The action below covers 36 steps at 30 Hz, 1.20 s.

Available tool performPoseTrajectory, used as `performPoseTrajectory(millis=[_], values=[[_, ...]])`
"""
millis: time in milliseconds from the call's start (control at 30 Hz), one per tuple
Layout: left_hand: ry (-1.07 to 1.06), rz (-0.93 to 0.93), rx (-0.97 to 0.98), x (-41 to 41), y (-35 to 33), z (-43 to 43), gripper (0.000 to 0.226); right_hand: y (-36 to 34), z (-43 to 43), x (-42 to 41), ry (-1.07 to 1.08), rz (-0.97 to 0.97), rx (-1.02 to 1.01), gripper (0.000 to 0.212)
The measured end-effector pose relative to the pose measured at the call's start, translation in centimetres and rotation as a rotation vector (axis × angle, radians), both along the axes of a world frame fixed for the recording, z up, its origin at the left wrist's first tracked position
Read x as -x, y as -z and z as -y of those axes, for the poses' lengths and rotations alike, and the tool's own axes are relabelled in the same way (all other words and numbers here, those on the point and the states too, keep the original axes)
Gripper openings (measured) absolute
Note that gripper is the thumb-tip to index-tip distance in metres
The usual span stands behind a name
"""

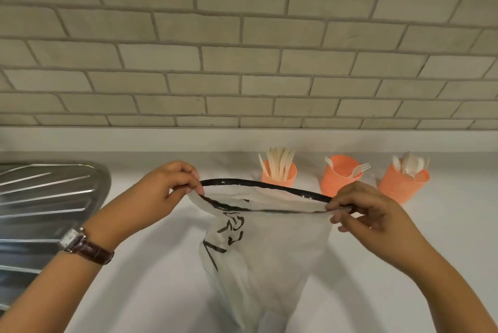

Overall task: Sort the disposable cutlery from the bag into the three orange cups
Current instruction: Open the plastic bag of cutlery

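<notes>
Bag point(269, 251) hangs between both hands, left hand point(164, 187) and right hand point(366, 214) pinching its rim.

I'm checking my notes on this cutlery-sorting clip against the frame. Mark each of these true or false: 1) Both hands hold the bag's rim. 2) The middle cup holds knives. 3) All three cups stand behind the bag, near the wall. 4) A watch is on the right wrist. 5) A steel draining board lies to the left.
1) True: the left hand and right hand pinch the bag at its black-edged rim.
2) False: the middle cup holds forks; knives stand in the left cup.
3) True, including the right cup.
4) False: the watch is on the left wrist.
5) True: draining board.
</notes>
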<state>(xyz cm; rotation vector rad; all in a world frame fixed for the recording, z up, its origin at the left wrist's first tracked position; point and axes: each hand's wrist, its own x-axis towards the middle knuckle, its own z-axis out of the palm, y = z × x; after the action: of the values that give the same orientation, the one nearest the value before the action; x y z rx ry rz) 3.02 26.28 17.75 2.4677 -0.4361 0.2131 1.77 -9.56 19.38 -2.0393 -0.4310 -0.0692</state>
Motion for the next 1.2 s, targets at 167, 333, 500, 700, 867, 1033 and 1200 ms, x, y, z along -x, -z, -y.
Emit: performPoseTrajectory(millis=[167,333,500,700,867,1033,1200], values=[[-0.216,-0.119,-0.151,0.7,0.5,1.9,0.022,1.4,-2.2,0.6,0.209,0.039,0.308,0.031],[-0.527,-0.009,-0.246,0.4,0.3,4.3,0.024,2.6,-4.3,1.3,0.293,-0.025,0.453,0.019],[-0.435,-0.262,0.026,-1.4,1.5,4.1,0.049,3.9,-5.1,1.0,0.415,-0.175,-0.024,0.029],[-0.137,-0.858,1.486,-1.4,0.3,3.2,0.05,3.7,-4.3,-1.1,0.34,-0.812,-0.89,0.011],[-0.061,-0.878,1.877,-1.0,-1.6,3.8,0.05,-0.2,-5.2,-4.8,0.213,-0.946,-1.432,0.02],[-0.054,-0.767,1.868,0.8,-2.6,4.0,0.027,-0.9,-4.9,-6.4,-0.043,-0.946,-1.403,0.067],[-0.125,-0.908,2.045,2.1,3.4,5.2,0.048,2.8,-5.0,-2.8,0.104,-0.92,-0.946,0.012]])
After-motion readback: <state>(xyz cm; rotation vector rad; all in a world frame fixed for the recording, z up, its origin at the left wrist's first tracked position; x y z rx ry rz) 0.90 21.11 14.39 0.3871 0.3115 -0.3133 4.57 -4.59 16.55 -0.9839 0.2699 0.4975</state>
